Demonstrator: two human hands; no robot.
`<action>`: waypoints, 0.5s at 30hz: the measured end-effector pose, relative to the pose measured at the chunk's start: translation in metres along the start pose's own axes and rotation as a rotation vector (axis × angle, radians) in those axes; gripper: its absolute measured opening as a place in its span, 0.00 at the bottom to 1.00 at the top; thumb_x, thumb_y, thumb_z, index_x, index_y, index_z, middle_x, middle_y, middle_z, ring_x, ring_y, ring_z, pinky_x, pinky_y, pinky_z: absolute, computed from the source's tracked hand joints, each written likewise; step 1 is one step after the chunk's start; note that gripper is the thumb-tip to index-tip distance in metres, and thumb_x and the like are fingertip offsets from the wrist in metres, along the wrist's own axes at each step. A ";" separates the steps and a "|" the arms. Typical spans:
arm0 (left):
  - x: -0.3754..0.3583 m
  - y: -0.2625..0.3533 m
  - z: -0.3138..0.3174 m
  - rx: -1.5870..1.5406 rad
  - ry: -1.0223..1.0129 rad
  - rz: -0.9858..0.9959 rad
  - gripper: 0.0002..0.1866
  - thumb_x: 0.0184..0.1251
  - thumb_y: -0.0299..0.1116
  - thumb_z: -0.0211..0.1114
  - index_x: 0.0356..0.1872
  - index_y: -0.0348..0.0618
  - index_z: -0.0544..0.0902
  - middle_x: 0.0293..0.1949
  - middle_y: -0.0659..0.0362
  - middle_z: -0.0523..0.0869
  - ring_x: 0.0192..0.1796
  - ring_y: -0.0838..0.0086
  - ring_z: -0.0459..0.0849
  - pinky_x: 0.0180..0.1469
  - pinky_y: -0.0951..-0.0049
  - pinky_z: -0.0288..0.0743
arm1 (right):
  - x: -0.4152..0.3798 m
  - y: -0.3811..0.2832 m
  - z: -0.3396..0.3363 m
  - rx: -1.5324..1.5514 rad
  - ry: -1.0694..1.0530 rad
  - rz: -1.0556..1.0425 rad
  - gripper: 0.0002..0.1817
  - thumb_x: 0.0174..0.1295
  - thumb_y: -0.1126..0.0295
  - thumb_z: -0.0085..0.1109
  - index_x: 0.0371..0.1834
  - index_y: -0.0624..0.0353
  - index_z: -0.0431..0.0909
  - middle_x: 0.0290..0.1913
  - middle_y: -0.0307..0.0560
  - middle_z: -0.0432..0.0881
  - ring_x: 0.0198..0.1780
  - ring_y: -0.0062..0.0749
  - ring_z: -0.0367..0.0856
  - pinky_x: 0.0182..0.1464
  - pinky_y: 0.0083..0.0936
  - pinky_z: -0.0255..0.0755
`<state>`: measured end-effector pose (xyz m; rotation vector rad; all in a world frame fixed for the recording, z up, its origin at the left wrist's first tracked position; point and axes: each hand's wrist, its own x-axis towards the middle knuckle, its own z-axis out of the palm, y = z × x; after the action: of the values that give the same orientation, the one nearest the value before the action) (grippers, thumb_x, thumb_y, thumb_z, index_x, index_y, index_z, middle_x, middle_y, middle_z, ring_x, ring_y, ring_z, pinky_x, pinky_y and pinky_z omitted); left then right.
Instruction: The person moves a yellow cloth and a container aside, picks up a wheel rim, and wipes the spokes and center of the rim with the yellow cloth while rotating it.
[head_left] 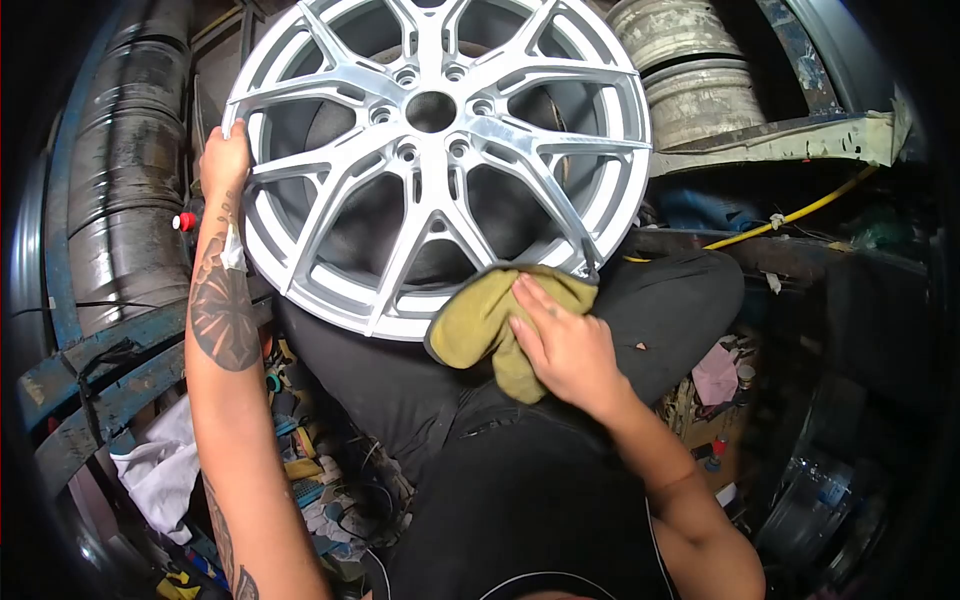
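A silver multi-spoke alloy wheel rim (432,180) faces me, its lower edge by my dark-trousered legs. At the rim's left edge, my left hand (226,158) grips the outer lip, fingers partly hidden behind it. My right hand (568,345) presses a yellow-green cloth (478,325) with a dark border against the lower right of the rim. The cloth is bunched under the fingers and covers part of the rim's lip and spoke ends. The centre bore and several bolt holes show in the middle of the wheel.
Worn wheel rims are stacked along the left (130,170) and at the upper right (695,100). Blue metal frame bars (75,375) run at the left. A yellow hose (800,213) crosses the right side. A white rag (165,465) and mixed clutter lie below.
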<state>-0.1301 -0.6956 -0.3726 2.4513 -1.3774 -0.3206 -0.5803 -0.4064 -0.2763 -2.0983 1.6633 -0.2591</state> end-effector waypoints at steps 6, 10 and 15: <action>-0.014 0.015 -0.007 0.067 0.011 -0.044 0.34 0.75 0.60 0.51 0.68 0.46 0.80 0.63 0.40 0.85 0.68 0.42 0.81 0.68 0.47 0.74 | 0.146 0.012 0.009 0.274 -0.282 -0.073 0.25 0.74 0.58 0.48 0.32 0.73 0.83 0.35 0.74 0.83 0.43 0.69 0.85 0.53 0.55 0.78; -0.014 0.019 -0.011 0.045 -0.021 -0.046 0.34 0.75 0.60 0.51 0.68 0.46 0.80 0.63 0.40 0.85 0.68 0.42 0.81 0.68 0.46 0.73 | 0.153 0.009 0.021 0.186 -0.230 -0.004 0.25 0.72 0.58 0.50 0.49 0.75 0.82 0.53 0.75 0.83 0.48 0.67 0.86 0.56 0.53 0.80; -0.025 0.028 -0.017 0.087 -0.009 -0.086 0.34 0.76 0.60 0.51 0.68 0.45 0.79 0.64 0.40 0.84 0.68 0.43 0.81 0.68 0.47 0.73 | 0.097 0.010 0.038 0.149 -0.086 -0.041 0.30 0.73 0.58 0.50 0.70 0.72 0.73 0.70 0.69 0.77 0.56 0.65 0.85 0.63 0.50 0.78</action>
<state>-0.1595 -0.6851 -0.3453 2.5883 -1.3175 -0.2977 -0.5488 -0.4922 -0.3265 -2.0059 1.5054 -0.2918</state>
